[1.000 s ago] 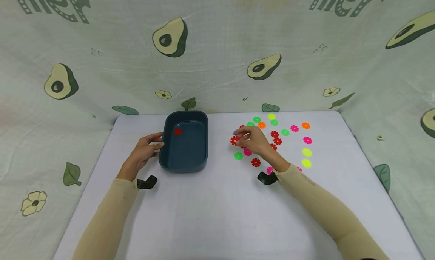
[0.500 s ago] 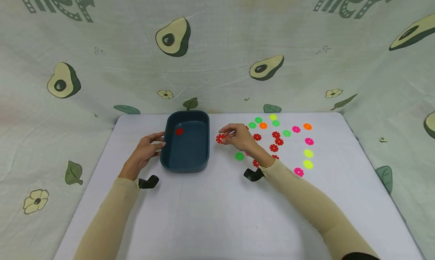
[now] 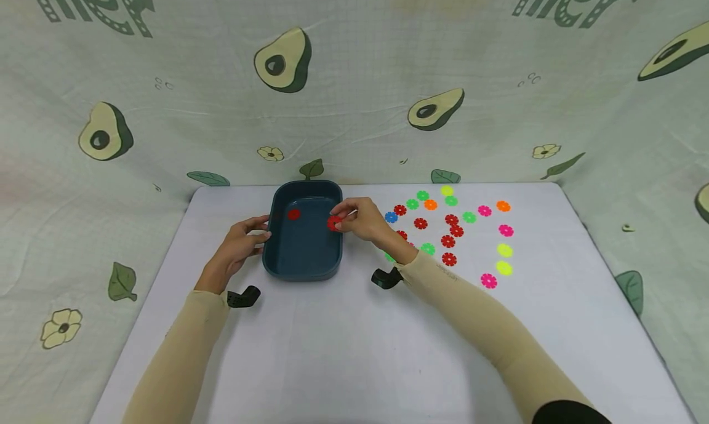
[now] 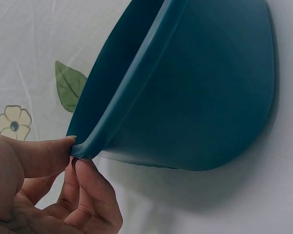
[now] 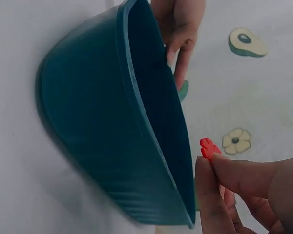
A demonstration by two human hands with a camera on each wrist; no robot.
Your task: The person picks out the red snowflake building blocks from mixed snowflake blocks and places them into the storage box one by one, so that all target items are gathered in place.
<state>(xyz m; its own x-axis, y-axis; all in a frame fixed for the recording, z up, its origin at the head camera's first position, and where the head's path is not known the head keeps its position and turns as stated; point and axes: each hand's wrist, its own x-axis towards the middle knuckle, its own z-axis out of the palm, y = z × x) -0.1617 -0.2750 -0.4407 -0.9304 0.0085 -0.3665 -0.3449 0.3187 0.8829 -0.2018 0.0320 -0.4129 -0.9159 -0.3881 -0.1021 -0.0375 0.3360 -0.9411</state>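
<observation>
While rt hand (image 3: 362, 220) pinches it, disc (image 3: 333, 223) is red w/ notches.

1. A left hand (image 4: 44, 158), at the left, pinches the rim (image 4: 131, 80) of a teal tub (image 4: 200, 87).
2. The thumb touches the rim from one side, bent fingers (image 4: 98, 187) from the other.
3. The tub's smooth outer wall fills much of the right; a narrow, darker strip of its inside shows.
4. A white table (image 4: 278, 195) carries the tub's soft shadow.
5. Far side: pale cloth (image 4: 24, 44) with a green leaf (image 4: 68, 87), partly behind the tub, and a cream flower (image 4: 23, 121).
</observation>
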